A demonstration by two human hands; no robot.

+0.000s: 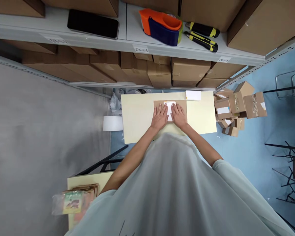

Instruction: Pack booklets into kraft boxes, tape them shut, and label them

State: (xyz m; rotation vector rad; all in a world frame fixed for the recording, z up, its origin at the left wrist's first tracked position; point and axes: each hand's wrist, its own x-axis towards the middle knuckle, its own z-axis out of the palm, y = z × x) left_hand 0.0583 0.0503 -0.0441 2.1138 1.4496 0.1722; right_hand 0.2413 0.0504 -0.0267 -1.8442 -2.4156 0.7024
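Note:
A flat brown cardboard box (159, 104) lies on a pale yellow table (137, 114) with a white label (170, 107) on its top. My left hand (159, 117) rests flat on the box, fingers stretched out, touching the label's left edge. My right hand (179, 115) lies flat beside it, fingers spread over the label's right side. Both palms press down; neither hand grips anything.
A white paper stack (193, 95) sits at the table's far edge. Taped cardboard boxes (238, 106) are piled on the blue floor to the right. The shelf above holds a phone (93, 23), an orange tape dispenser (162, 26) and yellow-black utility knives (203, 35). Packaged goods (73, 200) lie near left.

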